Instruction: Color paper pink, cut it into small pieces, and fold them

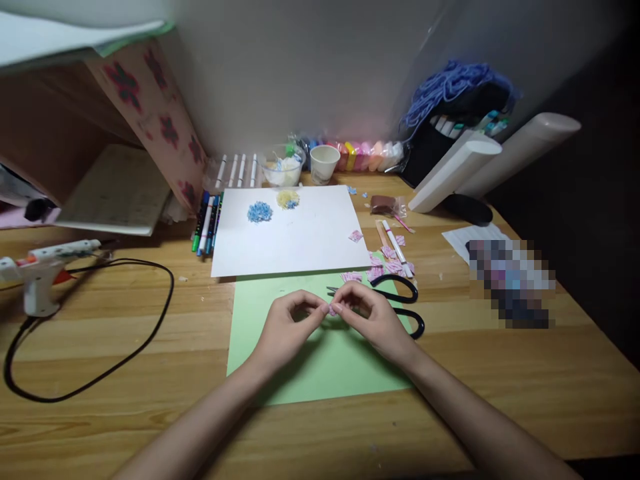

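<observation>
My left hand (293,323) and my right hand (370,317) meet fingertip to fingertip above a green sheet (320,373). Pinched between both thumbs and forefingers is a small pink paper piece (333,309), mostly hidden by the fingers. Black-handled scissors (414,321) lie partly under my right hand, blades pointing left. Several pink-and-white patterned paper pieces (395,267) are scattered beyond the scissors, and one more lies on the white sheet (295,247). That sheet also carries a blue cluster (260,212) and a yellow cluster (288,199) of small bits.
A hot glue gun (43,280) with a looping black cord (170,300) is at left. Markers (206,227) stand beside the white sheet. Along the back are a plastic bowl (283,168), a paper cup (324,165) and coloured clay packs (370,155). White rolls (457,175) lean at right.
</observation>
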Available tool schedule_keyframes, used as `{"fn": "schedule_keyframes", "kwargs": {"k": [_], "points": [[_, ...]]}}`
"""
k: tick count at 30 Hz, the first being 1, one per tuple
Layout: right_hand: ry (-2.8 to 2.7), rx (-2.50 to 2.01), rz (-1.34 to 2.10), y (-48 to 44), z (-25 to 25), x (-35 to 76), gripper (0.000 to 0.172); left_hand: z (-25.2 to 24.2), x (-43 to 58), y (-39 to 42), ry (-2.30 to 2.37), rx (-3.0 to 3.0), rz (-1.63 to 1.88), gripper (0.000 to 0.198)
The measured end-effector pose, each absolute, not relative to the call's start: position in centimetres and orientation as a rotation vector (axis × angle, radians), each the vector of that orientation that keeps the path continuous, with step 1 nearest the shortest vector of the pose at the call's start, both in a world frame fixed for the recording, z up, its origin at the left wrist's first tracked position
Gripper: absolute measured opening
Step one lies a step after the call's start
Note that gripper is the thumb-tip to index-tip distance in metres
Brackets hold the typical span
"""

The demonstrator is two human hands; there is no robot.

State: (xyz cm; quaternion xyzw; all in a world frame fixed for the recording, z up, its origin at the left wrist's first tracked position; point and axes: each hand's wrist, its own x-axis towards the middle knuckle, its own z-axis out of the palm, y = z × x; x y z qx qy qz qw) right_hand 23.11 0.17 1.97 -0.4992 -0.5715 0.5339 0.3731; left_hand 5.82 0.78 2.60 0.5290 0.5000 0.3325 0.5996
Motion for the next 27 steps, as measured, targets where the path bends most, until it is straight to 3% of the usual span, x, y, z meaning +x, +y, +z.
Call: {"fn": "schedule_keyframes", "kwargs": {"k": [10, 17, 27], "points": [[-1.38, -1.265, 1.321, 3.8, 1.8, 22.6, 0.027, 4.0, 4.9, 5.3, 1.13, 1.831, 0.729, 0.023], [-1.327, -1.28, 1.234, 6.2, 1.5, 21.3, 0.031, 1.8, 5.0, 6.8, 1.104, 1.703, 0.873, 0.026], [-1.353, -1.298, 1.185, 5.1, 0.4, 21.4, 0.024, 1.0, 5.1, 6.9, 1.082, 1.603, 0.84, 0.024]]}}
